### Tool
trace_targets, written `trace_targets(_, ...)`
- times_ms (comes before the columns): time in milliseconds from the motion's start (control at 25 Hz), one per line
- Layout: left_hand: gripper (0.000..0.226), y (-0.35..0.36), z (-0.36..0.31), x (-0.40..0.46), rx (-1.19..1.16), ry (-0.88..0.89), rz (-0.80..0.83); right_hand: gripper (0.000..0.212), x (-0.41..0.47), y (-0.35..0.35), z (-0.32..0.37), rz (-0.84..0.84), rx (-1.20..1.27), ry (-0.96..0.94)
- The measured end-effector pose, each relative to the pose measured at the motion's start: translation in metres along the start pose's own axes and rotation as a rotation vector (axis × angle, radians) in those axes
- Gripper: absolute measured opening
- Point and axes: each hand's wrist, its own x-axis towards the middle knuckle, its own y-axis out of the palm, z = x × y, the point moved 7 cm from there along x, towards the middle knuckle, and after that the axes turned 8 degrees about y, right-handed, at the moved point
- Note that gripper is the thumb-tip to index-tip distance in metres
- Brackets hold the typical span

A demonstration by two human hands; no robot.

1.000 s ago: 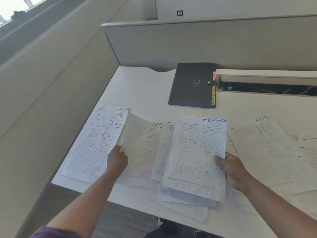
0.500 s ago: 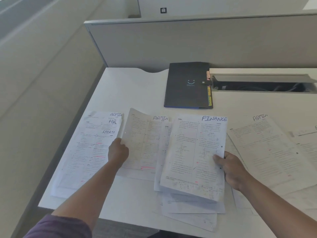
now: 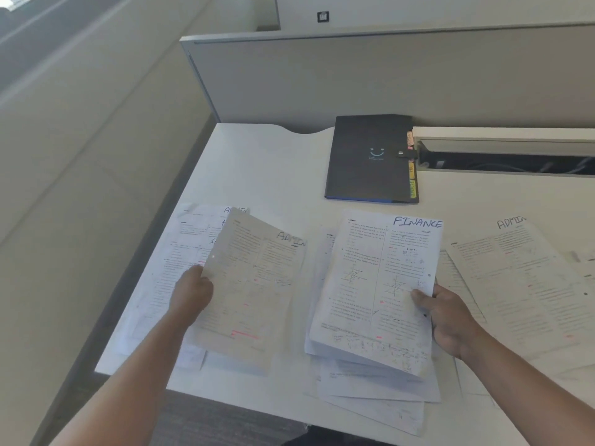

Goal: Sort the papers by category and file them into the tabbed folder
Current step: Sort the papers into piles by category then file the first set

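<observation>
The left hand [image 3: 192,292] has its grip pinched on the white printed sheet marked ADMIN [image 3: 254,291]; the closed black tabbed folder [image 3: 370,157] lies ahead, nearer the right hand [image 3: 449,320], clamped on the FINANCE stack [image 3: 376,294].

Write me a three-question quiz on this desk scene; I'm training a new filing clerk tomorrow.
1. True or false: the dark tabbed folder lies closed on the desk.
2. Which word heads the sheet held by the right hand? A) SPORTS B) FINANCE C) LEGAL
3. Fill in: the left hand holds a sheet headed ____.

Key: 1 true, its snap strap is fastened. 2 B, the FINANCE sheet. 3 ADMIN.
</observation>
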Motion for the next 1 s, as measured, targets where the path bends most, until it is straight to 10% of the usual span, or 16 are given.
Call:
trace_targets(640, 0.019, -0.064, 0.134, 0.016, 0.209, -0.321, -0.030, 0.028, -0.003, 0.042, -0.004, 0.029, -0.068, -0.007)
trace_targets(840, 0.047, -0.026, 0.041, -0.008, 0.100, 0.020, -0.234, 0.027, -0.008, 0.015, -0.002, -0.030, -0.013, -0.012)
trace_targets(1000, 0.047, 0.069, -0.074, -0.054, -0.232, 0.215, 0.061, 0.026, -0.017, -0.026, -0.002, -0.069, 0.034, -0.021)
